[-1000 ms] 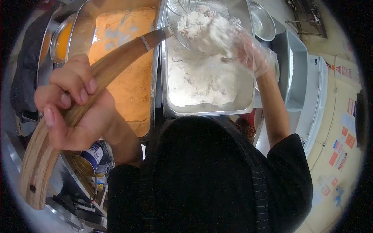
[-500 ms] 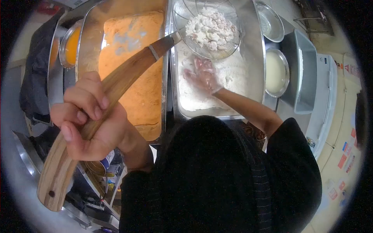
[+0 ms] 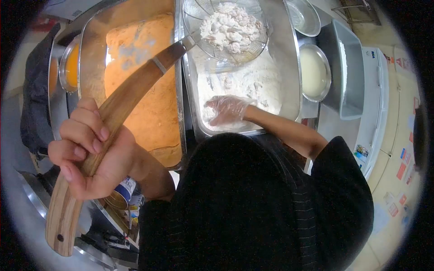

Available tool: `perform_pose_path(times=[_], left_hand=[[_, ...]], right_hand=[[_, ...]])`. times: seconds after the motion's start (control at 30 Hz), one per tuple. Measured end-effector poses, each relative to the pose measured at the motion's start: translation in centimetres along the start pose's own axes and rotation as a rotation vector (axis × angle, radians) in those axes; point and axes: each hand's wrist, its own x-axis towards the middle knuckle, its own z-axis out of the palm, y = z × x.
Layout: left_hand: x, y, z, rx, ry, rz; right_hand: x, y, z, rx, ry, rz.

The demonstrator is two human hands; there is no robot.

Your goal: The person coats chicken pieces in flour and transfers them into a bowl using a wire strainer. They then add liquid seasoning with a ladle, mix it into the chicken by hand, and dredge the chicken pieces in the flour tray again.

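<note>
My left hand [image 3: 97,149] is closed around the long wooden handle of a wire strainer [image 3: 181,45]. The strainer's round mesh basket is above the far part of a metal pan [image 3: 289,90] and holds a heap of flour-coated pieces [image 3: 233,27]. In the near part of that pan, my right hand [image 3: 226,110], in a clear plastic glove, is down in the white flour [image 3: 262,81]. Its fingers curl toward the pan's left wall, and the flour and glove hide what they hold, if anything.
Left of the flour pan stands a second metal pan [image 3: 83,58] with orange powder [image 3: 153,99]. A bowl of orange liquid [image 3: 72,67] sits beyond it. To the right are a bowl of pale liquid [image 3: 314,74], a metal bowl [image 3: 305,18] and a grey plastic tub [image 3: 352,90].
My right hand has moved from just below the strainer basket down to the pan's near side, its fingers curling in. The strainer, still held, appears slightly further up and left as the view shifts.
</note>
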Motion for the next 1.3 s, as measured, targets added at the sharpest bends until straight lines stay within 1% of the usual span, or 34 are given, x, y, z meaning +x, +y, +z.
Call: perform_pose_path(times=[0.07, 0.1, 0.17, 0.2, 0.23, 0.3, 0.33, 0.4, 0.43, 0.5, 0.53, 0.6, 0.63, 0.7, 0.73, 0.8, 0.87, 0.9, 0.97, 1.0, 1.03, 1.07, 1.1, 1.13, 1.2, 1.23, 1.3], left_hand=[[0.0, 0.1, -0.2, -0.001, 0.003, -0.008], [-0.1, 0.1, -0.3, -0.004, -0.007, -0.01], [-0.4, 0.1, -0.5, -0.014, -0.009, -0.022], [-0.4, 0.1, -0.7, -0.01, -0.018, -0.018], [-0.4, 0.1, -0.7, -0.006, -0.028, -0.01], [-0.5, 0.1, -0.8, -0.018, -0.016, -0.02], [-0.6, 0.2, -0.9, -0.022, -0.012, -0.032], [-0.5, 0.3, -0.8, -0.009, -0.013, -0.032], [-0.6, 0.3, -0.6, 0.004, -0.012, -0.032], [-0.6, 0.2, -0.9, -0.018, -0.027, -0.039], [-0.6, 0.2, -1.1, -0.032, -0.033, -0.037], [-0.8, 0.2, -1.2, -0.032, -0.019, -0.044], [-0.8, 0.2, -1.3, -0.034, -0.022, -0.051], [-0.7, 0.2, -1.5, -0.031, -0.04, -0.043], [-0.7, 0.2, -1.4, -0.031, -0.064, -0.034], [-0.7, 0.2, -1.3, -0.036, -0.073, -0.033], [-0.6, 0.2, -1.2, -0.045, -0.094, -0.026], [-0.7, 0.2, -1.2, -0.041, -0.08, -0.028], [-0.8, 0.3, -1.0, -0.032, -0.062, -0.025], [-0.9, 0.3, -0.8, -0.016, -0.045, -0.031], [-0.9, 0.4, -0.8, 0.001, -0.029, -0.037], [-0.9, 0.4, -0.8, 0.009, -0.028, -0.031], [-1.0, 0.3, -0.7, 0.008, -0.027, -0.022], [-1.0, 0.3, -0.7, 0.008, -0.026, -0.015], [-1.1, 0.3, -0.7, 0.013, -0.016, -0.013], [-1.1, 0.3, -0.6, 0.012, -0.01, -0.014], [-1.1, 0.2, -0.8, -0.008, -0.023, -0.017]], right_hand=[[-0.8, 1.0, -0.3, 0.279, -0.094, 0.04], [-1.2, 1.5, -0.6, 0.281, -0.095, 0.046], [-1.8, 2.5, -2.1, 0.657, -0.32, 0.083], [-1.1, 4.4, -2.0, 0.659, -0.329, 0.082], [-2.1, 4.9, -2.0, 0.74, -0.109, -0.043], [-2.1, 5.6, -2.8, 1.106, 0.208, 0.062], [-1.5, 4.7, -4.8, 1.397, 0.304, 0.309], [-2.2, 2.6, -10.5, 1.555, 0.082, 0.106], [-3.4, 2.3, -11.3, 1.559, 0.09, 0.111], [-6.2, 3.0, -12.2, 1.299, 0.456, 0.058], [-7.4, 2.8, -11.9, 1.293, 0.454, 0.063], [-9.6, 2.1, -11.2, 0.9, 0.422, 0.495], [-9.3, 6.1, -7.9, 0.496, 0.363, 0.512], [-8.5, 7.9, -4.4, 0.171, 0.194, 0.519], [-7.6, 5.5, -4.2, 0.241, 0.085, 0.523], [-2.5, 5.1, 0.7, 0.131, 0.256, 0.661], [-0.9, 1.4, 0.1, -0.042, 0.267, 0.53], [0.0, 0.4, 0.5, -0.037, 0.271, 0.53], [1.4, -0.9, 0.9, -0.122, 0.32, 0.481], [2.4, 0.1, 2.1, -0.123, 0.318, 0.473], [4.2, 2.0, 4.2, -0.23, 0.351, 0.303], [4.9, 2.2, 4.6, -0.337, 0.384, 0.131], [5.1, 2.6, 5.0, -0.332, 0.372, 0.126], [4.0, 1.2, 3.6, -0.333, 0.37, 0.119], [1.3, -2.0, -0.2, -0.02, 0.022, 0.239], [1.3, -1.6, -0.1, -0.017, 0.025, 0.239], [1.4, -0.4, 0.3, -0.016, -0.135, 0.126]])
